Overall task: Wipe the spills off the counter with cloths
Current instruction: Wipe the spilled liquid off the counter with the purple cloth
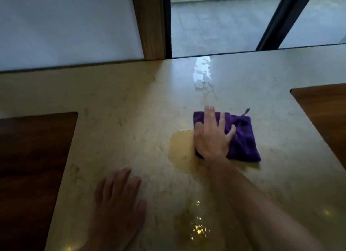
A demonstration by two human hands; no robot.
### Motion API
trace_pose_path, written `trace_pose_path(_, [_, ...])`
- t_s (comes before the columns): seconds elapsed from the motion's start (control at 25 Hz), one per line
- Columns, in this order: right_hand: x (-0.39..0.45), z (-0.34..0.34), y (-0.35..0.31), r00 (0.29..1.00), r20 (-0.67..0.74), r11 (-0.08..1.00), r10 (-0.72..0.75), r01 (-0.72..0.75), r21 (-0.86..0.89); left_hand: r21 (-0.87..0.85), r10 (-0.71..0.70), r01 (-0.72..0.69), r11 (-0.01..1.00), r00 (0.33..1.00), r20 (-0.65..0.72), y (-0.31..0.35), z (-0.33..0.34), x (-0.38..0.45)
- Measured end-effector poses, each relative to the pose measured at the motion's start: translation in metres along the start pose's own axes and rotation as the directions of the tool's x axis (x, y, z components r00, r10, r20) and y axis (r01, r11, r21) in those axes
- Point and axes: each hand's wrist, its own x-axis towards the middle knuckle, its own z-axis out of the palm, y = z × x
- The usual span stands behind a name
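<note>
Head view shows the right hand (212,138) pressing flat, fingers spread, on the purple cloth (241,140), with the yellow spill (180,147) touching its left edge, while the left hand (119,198) rests open nearby.

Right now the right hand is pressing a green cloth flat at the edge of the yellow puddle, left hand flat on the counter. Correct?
Not quite: the cloth is purple, not green. The head view shows the right hand pressing it flat beside the yellow puddle, and the left hand flat on the counter.
</note>
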Motion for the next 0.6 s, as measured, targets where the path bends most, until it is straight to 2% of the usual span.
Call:
trace_pose_path(0.08, [0.087,-0.013,-0.014,0.997,0.059,0.979,-0.05,0.037,0.202,0.066,0.062,-0.055,0.996,0.993,-0.102,-0.01,0.013,-0.002])
trace_pose_path(0.12, [0.116,-0.021,-0.017,0.991,0.081,0.978,-0.109,0.092,0.188,0.098,0.083,-0.069,0.993,0.986,-0.146,-0.013,0.019,0.0])
trace_pose_path(0.2, [0.139,-0.019,-0.011,0.976,0.05,0.972,-0.212,0.216,-0.096,0.146,0.121,-0.092,0.985,0.971,-0.207,-0.017,0.031,0.005])
trace_pose_path(0.24, [0.13,-0.015,-0.002,0.976,0.009,0.955,-0.216,0.213,-0.208,0.165,0.124,-0.087,0.982,0.966,-0.225,-0.017,0.036,0.006])
trace_pose_path(0.28, [0.115,-0.01,0.006,0.983,-0.016,0.951,-0.183,0.173,-0.255,0.178,0.12,-0.081,0.981,0.968,-0.22,-0.017,0.041,0.008])
trace_pose_path(0.36, [0.098,-0.002,0.007,0.995,0.047,0.956,-0.087,0.096,-0.276,0.193,0.117,-0.076,0.978,0.97,-0.214,-0.018,0.05,0.009])
trace_pose_path(0.44, [0.134,0.006,-0.011,0.995,0.09,0.959,-0.044,0.067,-0.275,0.268,0.176,-0.111,0.957,0.956,-0.234,-0.025,0.054,0.006])
trace_pose_path(0.52, [0.193,0.016,-0.037,0.998,0.068,0.964,-0.008,0.026,-0.265,0.334,0.271,-0.174,0.926,0.924,-0.27,-0.031,0.054,0.007])
trace_pose_path(0.6, [0.241,0.026,-0.061,0.997,0.08,0.967,0.021,0.0,-0.256,0.355,0.273,-0.167,0.92,0.922,-0.274,-0.033,0.054,0.006])
